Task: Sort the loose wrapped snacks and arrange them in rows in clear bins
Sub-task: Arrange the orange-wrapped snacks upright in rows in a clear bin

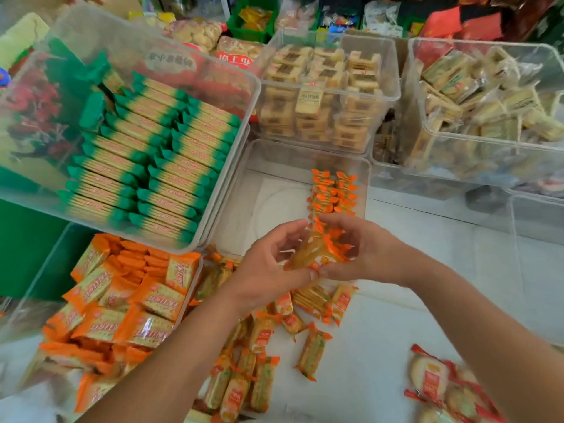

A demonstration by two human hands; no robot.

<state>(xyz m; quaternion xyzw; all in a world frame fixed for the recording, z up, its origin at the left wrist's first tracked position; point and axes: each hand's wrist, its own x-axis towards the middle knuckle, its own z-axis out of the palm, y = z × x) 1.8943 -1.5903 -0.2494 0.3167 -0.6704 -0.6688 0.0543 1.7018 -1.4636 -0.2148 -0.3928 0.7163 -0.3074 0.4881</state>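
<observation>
Both hands are together over the near edge of the middle bin (232,193). The left hand (268,264) and right hand (363,251) are curled round a small stack (317,251) of orange-wrapped snacks, pinching it between them. A short row (334,193) stands at the bin's far right corner; most of its floor is bare. The step looks like squaring the stack before setting it down. Keep the wrappers facing one way with edges flush, then lower them against the near end of that row, so the line runs straight toward the bin's near wall. A loose pile (262,361) waits on the near side of the bin.
</observation>
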